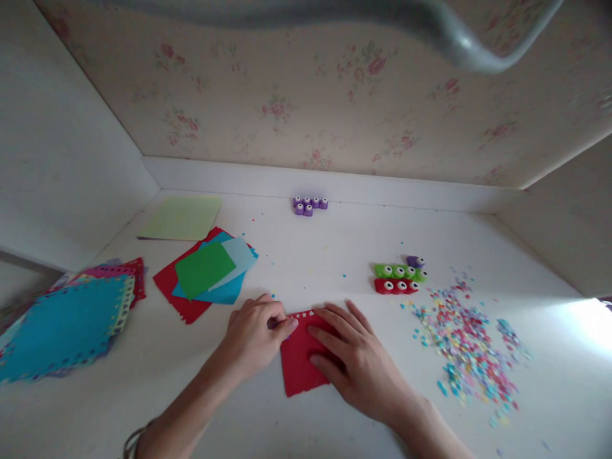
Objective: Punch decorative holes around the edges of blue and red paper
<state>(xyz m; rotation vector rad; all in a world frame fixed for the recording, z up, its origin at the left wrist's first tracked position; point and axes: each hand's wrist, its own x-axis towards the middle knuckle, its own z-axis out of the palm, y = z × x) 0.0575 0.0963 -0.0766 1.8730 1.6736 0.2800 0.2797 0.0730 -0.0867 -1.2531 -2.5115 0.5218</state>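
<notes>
A sheet of red paper point(306, 366) lies on the white table in front of me, with a row of small punched holes along its far edge. My left hand point(258, 331) is closed in a pinch at the sheet's far left corner. Whatever sits between its thumb and fingers is mostly hidden. Spread over the right part of the same sheet, my right hand point(351, 354) rests with its fingers apart, pressing the paper to the table.
Small purple craft punches point(308, 205) stand at the back. Green punches point(400, 273) and red punches point(396, 286) are grouped to the right, beside scattered confetti point(471, 338). Leftward lie coloured sheets point(205, 271), pale green paper point(180, 218) and a punched-edge stack point(71, 325).
</notes>
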